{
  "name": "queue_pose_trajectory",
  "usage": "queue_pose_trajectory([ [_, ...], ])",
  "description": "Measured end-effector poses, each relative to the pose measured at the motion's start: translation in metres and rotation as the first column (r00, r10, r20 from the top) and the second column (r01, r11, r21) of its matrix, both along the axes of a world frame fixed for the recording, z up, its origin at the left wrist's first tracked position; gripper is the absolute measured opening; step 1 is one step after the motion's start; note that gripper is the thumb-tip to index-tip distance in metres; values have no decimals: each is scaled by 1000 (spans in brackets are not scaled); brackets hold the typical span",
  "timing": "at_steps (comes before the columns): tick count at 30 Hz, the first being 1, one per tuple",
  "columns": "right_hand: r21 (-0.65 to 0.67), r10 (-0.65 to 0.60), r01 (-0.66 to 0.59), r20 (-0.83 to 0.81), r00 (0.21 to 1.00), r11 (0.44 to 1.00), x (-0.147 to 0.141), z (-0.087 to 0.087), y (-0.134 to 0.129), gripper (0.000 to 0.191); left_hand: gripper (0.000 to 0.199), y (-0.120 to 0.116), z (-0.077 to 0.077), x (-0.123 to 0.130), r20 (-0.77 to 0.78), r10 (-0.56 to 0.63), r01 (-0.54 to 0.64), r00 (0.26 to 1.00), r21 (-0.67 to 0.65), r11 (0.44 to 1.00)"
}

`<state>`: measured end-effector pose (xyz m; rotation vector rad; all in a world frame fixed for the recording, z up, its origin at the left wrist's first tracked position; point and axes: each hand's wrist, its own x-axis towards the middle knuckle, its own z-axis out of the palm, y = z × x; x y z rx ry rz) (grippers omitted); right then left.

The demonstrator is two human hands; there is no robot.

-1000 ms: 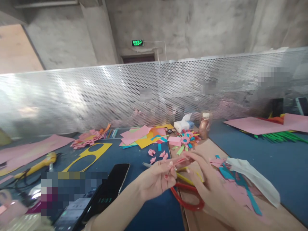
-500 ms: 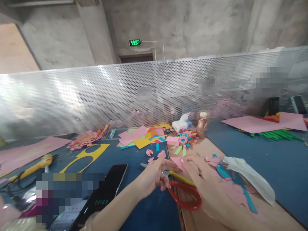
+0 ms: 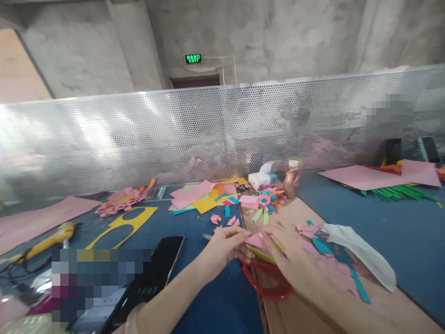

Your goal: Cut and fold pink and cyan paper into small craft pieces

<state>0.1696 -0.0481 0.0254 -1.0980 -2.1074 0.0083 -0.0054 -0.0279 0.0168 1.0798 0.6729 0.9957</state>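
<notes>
Well left of the red-handled scissors (image 3: pixel 274 296), a yellow corded tool (image 3: pixel 45 243) lies on the blue worktop (image 3: pixel 215 306). Nearer them rests a black phone (image 3: pixel 167 255) (its screen reads 10:07). Small folded pink pieces (image 3: pixel 233 221) lie beyond the scissors. Above the scissors, the left hand (image 3: pixel 225 248) has its fingers clamped on the left of a small pink paper (image 3: pixel 256 240); the right hand (image 3: pixel 288 255) has its fingers closed on the other side. Right of the scissors, pink and blue scraps (image 3: pixel 335 271) lie beside a white tissue (image 3: pixel 365 253).
</notes>
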Motion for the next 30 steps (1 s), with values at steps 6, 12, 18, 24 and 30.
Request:
queue_pose_trajectory([
  [6,-61,4,-8,-61,998,998,-3,3,-4,22,22,1,-1,0,47,-16,17,999,-35,999],
  [12,-148,71,-86,-104,992,985,-2,9,-9,21,28,2,-3,-2,46,-41,44,998,-50,998],
  [18,-144,60,-80,-137,989,986,0,7,-12,20,22,3,-3,-4,4,-66,66,998,-34,997],
  [24,-263,26,-86,-226,974,961,-5,5,-12,24,20,6,-2,-3,15,30,-31,999,35,999],
  [30,-344,-39,-107,-393,919,933,-10,-7,4,41,19,10,-5,-2,72,205,-210,976,67,975],
])
